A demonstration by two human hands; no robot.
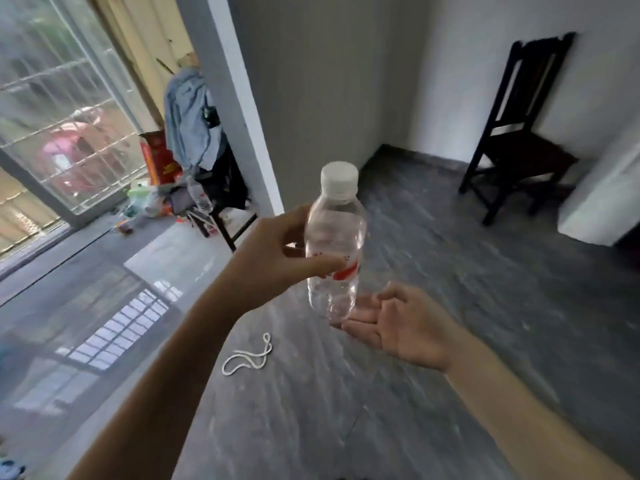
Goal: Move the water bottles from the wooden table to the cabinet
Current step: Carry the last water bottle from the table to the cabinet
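**Bottle in transit: left-hand grip, right hand under the base**

All positions below are referenced to the water bottle (334, 244).

Far left of the bottle I see a barred window (62, 109), then a cluttered small table (207, 202) with a blue garment hanging above it. A white cord (247, 355) lies on the grey floor, below and left of the bottle.

My left hand (273, 258) grips the bottle from its left side, with the thumb across the label band and the fingers curled behind the body. The bottle is held in the air, long axis upright, white cap on top, tilted slightly.

My right hand (398, 323) sits just below and right of the base, palm up, fingers straight and apart, fingertips at or touching the base; I cannot confirm contact. It holds nothing.

A dark wooden chair (519, 133) stands far right, against the wall. No cabinet is identifiable in view. I judge the carry unfinished; the left hand bears the load.
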